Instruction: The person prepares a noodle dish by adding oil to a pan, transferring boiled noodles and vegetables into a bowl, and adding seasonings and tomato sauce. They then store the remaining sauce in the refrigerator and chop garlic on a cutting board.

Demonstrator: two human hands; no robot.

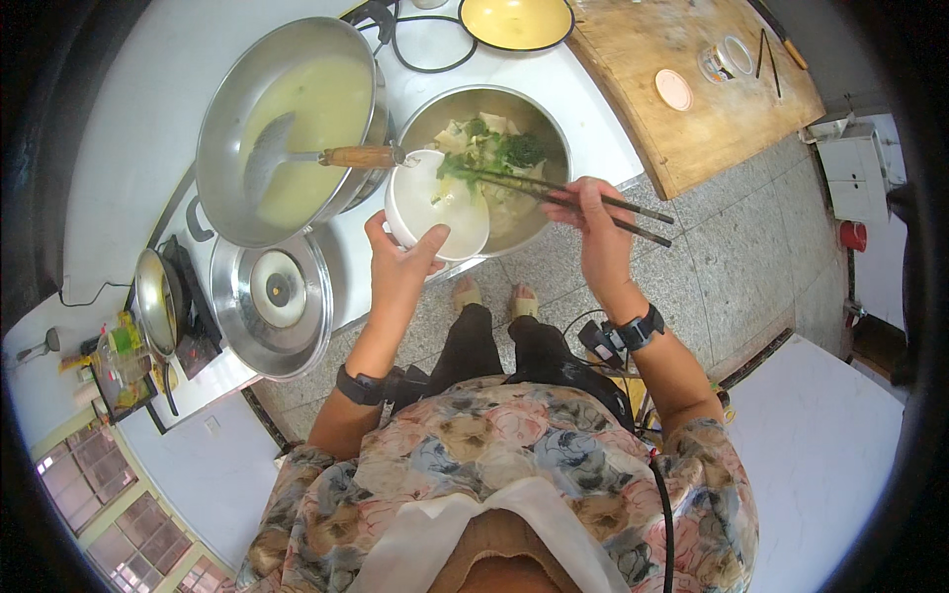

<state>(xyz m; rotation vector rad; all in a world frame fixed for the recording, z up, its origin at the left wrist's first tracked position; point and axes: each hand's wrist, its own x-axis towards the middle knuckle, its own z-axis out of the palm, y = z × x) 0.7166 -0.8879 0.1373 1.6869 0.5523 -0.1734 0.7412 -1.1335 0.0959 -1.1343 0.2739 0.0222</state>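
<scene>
My left hand (404,256) grips a white bowl (452,233) by its near rim, tilted over the edge of a metal basin (561,126). Some chopped greens lie inside the bowl. In my right hand (597,230) is a pair of dark chopsticks (630,211), their tips at leafy greens (471,167) by the bowl's far rim. The basin holds pale flat pieces of food (454,138) and dark green leaves (523,150). To the left, a large wok (222,148) contains cloudy yellowish liquid, and a wooden-handled spatula (359,156) rests in it, its handle reaching toward the bowl.
A metal lid (311,333) lies on the near left counter, with a frying pan (157,304) beyond it. A yellow enamel basin (517,22) stands at the back. On the wooden board (637,55) are a plastic tub (719,63), a pink lid (673,89) and thin dark sticks (775,70).
</scene>
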